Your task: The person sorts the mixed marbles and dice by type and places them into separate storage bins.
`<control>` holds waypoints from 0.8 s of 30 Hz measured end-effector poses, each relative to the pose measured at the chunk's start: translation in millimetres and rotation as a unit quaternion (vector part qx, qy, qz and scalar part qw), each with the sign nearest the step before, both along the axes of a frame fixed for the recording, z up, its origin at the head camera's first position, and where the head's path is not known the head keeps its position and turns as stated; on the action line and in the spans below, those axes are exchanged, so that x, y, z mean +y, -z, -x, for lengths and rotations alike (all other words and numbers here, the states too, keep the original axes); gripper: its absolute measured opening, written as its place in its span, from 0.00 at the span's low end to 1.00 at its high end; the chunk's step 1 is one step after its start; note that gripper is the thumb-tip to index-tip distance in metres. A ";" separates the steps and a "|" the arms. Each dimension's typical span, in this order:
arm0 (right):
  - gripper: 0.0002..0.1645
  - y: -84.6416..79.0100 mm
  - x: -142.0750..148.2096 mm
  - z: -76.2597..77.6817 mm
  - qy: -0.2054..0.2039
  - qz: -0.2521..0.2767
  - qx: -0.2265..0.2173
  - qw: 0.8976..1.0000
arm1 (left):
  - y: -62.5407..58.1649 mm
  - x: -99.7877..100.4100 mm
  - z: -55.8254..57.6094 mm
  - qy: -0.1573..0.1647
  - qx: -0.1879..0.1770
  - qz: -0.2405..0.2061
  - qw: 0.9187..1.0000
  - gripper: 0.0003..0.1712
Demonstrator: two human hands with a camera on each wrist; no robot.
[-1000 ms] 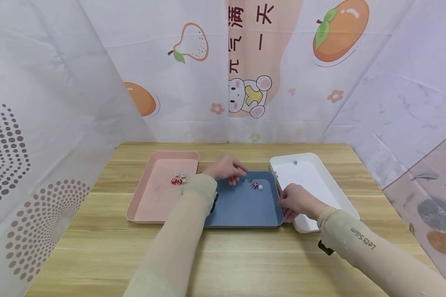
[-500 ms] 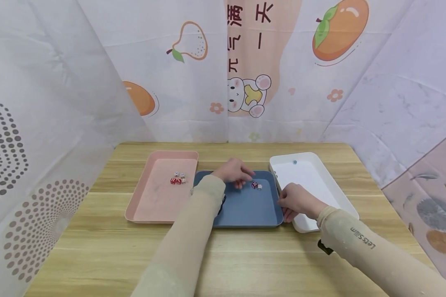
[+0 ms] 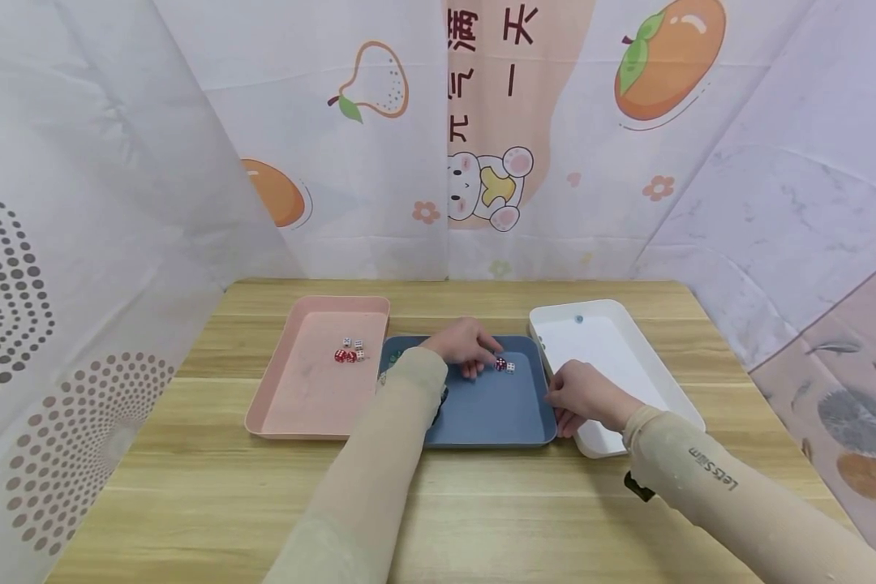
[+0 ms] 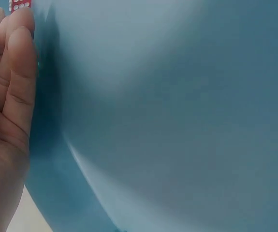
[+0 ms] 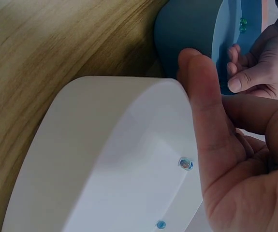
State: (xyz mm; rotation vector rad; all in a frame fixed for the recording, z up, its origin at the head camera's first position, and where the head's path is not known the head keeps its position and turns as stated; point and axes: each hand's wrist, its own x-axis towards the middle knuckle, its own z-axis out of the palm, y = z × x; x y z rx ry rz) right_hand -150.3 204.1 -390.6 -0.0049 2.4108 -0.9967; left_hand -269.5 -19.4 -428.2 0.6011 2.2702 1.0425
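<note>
My left hand (image 3: pixel 467 341) reaches over the blue tray (image 3: pixel 482 422) with its fingers extended, fingertips right at a red die (image 3: pixel 500 364). Beside that die lies a white die (image 3: pixel 511 367). In the left wrist view the red die (image 4: pixel 21 5) shows just past the fingertips. Green dice (image 3: pixel 396 355) sit at the tray's left side, partly behind the sleeve. At the blue tray's front right corner, my right hand (image 3: pixel 584 397) pinches the rim, close against the white tray (image 5: pixel 95 111). The left hand covers part of the tray floor.
A pink tray (image 3: pixel 299 405) stands to the left, with several red dice (image 3: pixel 345 356) and white dice (image 3: pixel 358 345) in it. In the white tray lie a blue die (image 3: pixel 579 319) and another blue-tinted die (image 5: pixel 185 163). A printed curtain (image 3: pixel 380 243) hangs behind the wooden table (image 3: pixel 482 519).
My left hand has moved right and slightly nearer across the blue tray to the red die. It now covers where two green dice lay. The right hand has stayed put.
</note>
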 end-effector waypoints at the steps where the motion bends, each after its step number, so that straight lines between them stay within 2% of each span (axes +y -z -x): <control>1: 0.10 0.0 -0.2 0.0 0.000 0.001 0.001 1.000 | 0.3 0.1 -0.3 0.002 0.000 0.005 1.000 0.15; 13: 0.09 0.9 -0.2 0.2 0.000 -0.004 0.002 1.000 | 3.9 4.2 -4.6 0.020 0.012 0.033 0.999 0.18; 20: 0.09 2.6 0.3 0.0 0.004 0.007 0.004 1.000 | 9.4 10.3 -2.5 0.020 0.015 0.052 0.998 0.14; 24: 0.09 3.1 0.0 -0.3 0.006 0.009 0.005 1.000 | 8.5 9.7 -3.0 0.016 0.015 0.054 0.998 0.13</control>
